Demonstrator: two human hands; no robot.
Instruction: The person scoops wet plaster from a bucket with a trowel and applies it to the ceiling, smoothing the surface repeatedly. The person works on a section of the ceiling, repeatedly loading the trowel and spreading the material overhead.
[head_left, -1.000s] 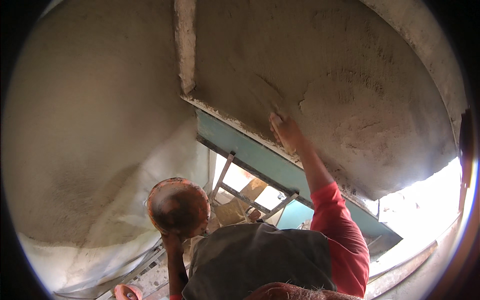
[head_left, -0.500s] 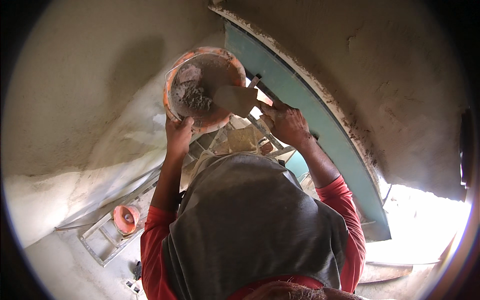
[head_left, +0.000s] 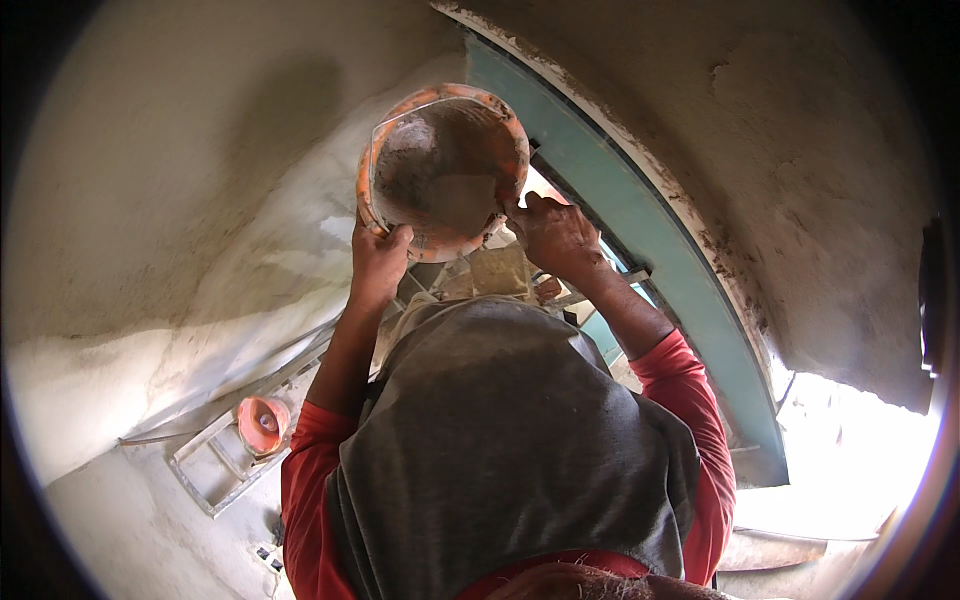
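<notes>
My left hand (head_left: pixel 382 262) grips the near left rim of an orange bucket (head_left: pixel 440 247), thumb over the edge. The bucket is tilted so that its mouth faces me, and grey mortar (head_left: pixel 410 140) coats its inside. My right hand (head_left: pixel 558 238) is closed at the bucket's right rim around the handle of a trowel. The flat trowel blade (head_left: pixel 463 203) reaches inside the bucket, low against the wall. My fingers hide most of the handle.
A plastered wall (head_left: pixel 150 220) rises on the left. On the right a curved green board (head_left: pixel 600 180) runs beneath a rough plastered surface (head_left: pixel 800 200). Below stand a second orange bucket (head_left: pixel 262 425) and a metal ladder-like frame (head_left: pixel 215 480). A mortar-stained block (head_left: pixel 500 272) lies beneath my hands.
The bucket has shifted right and tipped further toward me. The trowel blade has gone from over the bucket's right rim down into it, and the mortar lump no longer shows heaped.
</notes>
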